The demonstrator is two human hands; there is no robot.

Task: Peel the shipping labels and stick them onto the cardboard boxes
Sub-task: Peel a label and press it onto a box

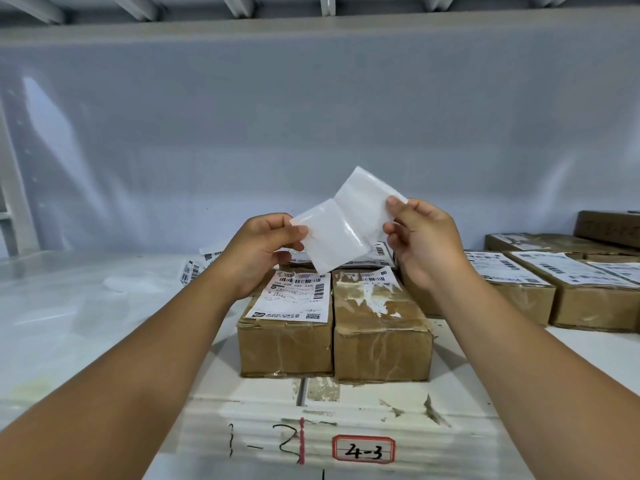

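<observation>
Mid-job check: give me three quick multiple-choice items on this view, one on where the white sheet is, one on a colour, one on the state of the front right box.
1. Where is the white sheet? A flat on the shelf; B in the air, pinched by left hand and right hand; C stuck on a box side.
2. Border colour of the 4-3 tag? A red; B blue; C green.
3. Top of the front right box? A whole neat label; B black film; C torn label scraps.
Answers: B, both hands pinch its edges aloft; A, the frame round 4-3 is red; C, only ragged white remnants cling there.
</observation>
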